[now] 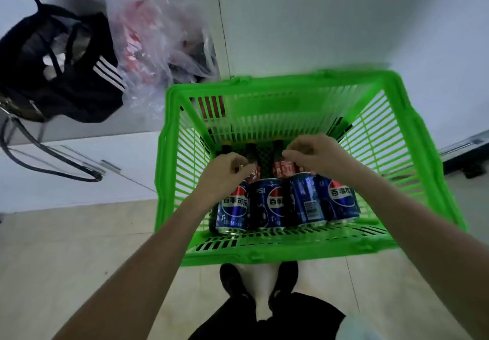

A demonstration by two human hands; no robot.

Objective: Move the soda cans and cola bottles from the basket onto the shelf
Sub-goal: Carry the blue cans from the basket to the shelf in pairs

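Head view, looking straight down into the basket. Four blue soda cans (285,202) lie on their sides in a row along the near wall of the green basket (428,154), their long axes running from the person toward the far wall, bases toward the camera. Just beyond them lie the cola bottles (284,168), red labels showing, dark bodies pointing toward the far wall; how many there are cannot be told, since both hands cover part of them.

Left hand (225,174) hangs over the leftmost can and the bottle behind it, fingers curled downward as if pinching something small and pale at the bottle's label; what it grips, if anything, is too blurred to tell. Right hand (315,154) hovers over the right-hand bottles, fingers bent and bunched, touching or nearly touching a red label; a firm grasp is not visible.

Judged from this, each hand is nearer its own side's bottle than any can, and the bottles lie directly beneath the fingertips, so a lift would go upward along the forearms. No shelf is in view.

Outside the basket: a black bag (66,69) with white stripes, a clear plastic bag (158,35), and the person's dark shoes (232,281) on a pale floor.
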